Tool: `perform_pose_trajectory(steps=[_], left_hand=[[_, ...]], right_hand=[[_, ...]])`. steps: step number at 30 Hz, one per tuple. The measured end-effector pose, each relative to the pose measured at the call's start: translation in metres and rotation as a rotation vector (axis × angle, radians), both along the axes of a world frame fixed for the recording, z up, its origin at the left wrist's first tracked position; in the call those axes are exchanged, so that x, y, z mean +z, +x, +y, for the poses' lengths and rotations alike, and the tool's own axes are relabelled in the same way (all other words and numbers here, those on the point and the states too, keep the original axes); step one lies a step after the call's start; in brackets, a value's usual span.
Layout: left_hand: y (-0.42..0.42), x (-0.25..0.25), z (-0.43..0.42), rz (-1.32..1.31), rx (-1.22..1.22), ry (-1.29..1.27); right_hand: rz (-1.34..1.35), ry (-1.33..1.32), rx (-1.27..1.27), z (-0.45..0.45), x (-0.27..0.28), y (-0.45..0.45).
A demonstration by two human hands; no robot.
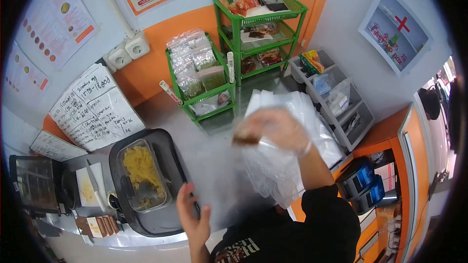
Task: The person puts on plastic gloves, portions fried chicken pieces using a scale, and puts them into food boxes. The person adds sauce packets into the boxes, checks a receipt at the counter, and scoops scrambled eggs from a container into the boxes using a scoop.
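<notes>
My right hand (280,129) is raised over a stack of clear plastic bags (275,165), smeared by motion. Its fingers are closed on a small brown thing (246,138), too blurred to name. Low in the view, my left hand (194,219) holds nothing, its fingers apart, beside the right edge of a dark tray (180,153). In that tray lies a clear container (163,182) of yellow mashed food (139,163), with a dark utensil resting in it.
A green basket (210,104) of bagged herbs and a green tiered rack (237,43) stand at the back. A grey divided organizer (348,111) is on the right. A knife (92,180) lies on a white cutting board (85,197) at left, near small brown boxes (105,225).
</notes>
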State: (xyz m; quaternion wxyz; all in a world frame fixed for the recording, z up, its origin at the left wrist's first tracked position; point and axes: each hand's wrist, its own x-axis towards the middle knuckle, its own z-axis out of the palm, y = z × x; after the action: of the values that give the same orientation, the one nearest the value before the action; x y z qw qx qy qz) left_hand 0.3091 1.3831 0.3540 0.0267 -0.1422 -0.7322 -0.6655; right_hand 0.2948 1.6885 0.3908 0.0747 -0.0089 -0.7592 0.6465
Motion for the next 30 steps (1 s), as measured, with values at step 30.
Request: perform_pose_trajectory(steps=[30], left_hand=[[0.043, -0.031, -0.081, -0.504, 0.337, 0.691]], right_hand=[[0.053, -0.011, -0.43, 0.268, -0.113, -0.312]])
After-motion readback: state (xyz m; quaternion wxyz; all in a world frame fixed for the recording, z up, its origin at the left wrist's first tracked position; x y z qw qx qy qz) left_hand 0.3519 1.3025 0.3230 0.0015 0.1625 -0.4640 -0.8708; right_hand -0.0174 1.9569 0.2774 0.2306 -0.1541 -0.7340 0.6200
